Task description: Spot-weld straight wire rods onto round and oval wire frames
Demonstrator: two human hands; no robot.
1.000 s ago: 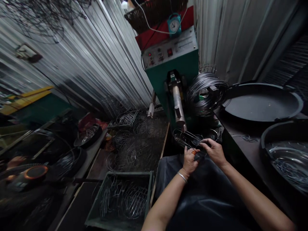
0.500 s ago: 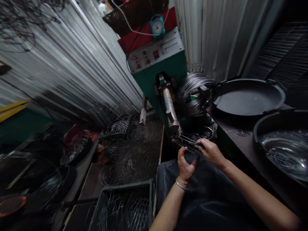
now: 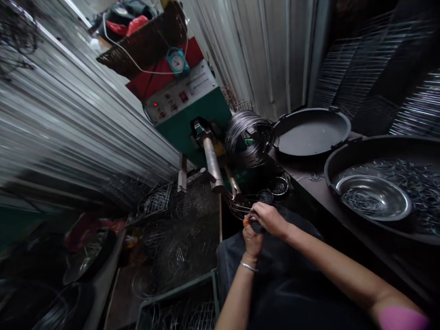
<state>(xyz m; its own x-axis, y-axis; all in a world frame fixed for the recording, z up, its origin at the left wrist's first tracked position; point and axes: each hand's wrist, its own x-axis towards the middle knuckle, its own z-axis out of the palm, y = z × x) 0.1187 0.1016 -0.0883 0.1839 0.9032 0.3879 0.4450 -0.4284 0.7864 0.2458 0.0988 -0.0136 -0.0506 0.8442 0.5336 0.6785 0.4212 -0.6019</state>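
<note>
My left hand (image 3: 253, 239), with an orange band on a finger and a bangle on the wrist, is closed at the near end of a thin wire frame (image 3: 241, 209). Just above it, my right hand (image 3: 271, 220) pinches the same frame, its fingers partly overlapping the left ones. The frame's far end lies by the lower electrode (image 3: 234, 187) of a green spot-welding machine (image 3: 192, 112); whether they touch I cannot tell. Higher up is the machine's thick upper electrode arm (image 3: 212, 160). Exactly how the fingers meet the wires is too dark to see.
To the right stand a black pan (image 3: 312, 133) and a larger one (image 3: 332, 172) holding a steel bowl (image 3: 397, 206) and bent wire pieces. A wire coil (image 3: 245, 133) hangs beside the machine. At lower left is a green crate (image 3: 178, 289) with wire parts.
The view has swung right, so the machine sits further left in the picture. My left fingers, spread beside the frame before, have closed, and both hands have drawn together.
</note>
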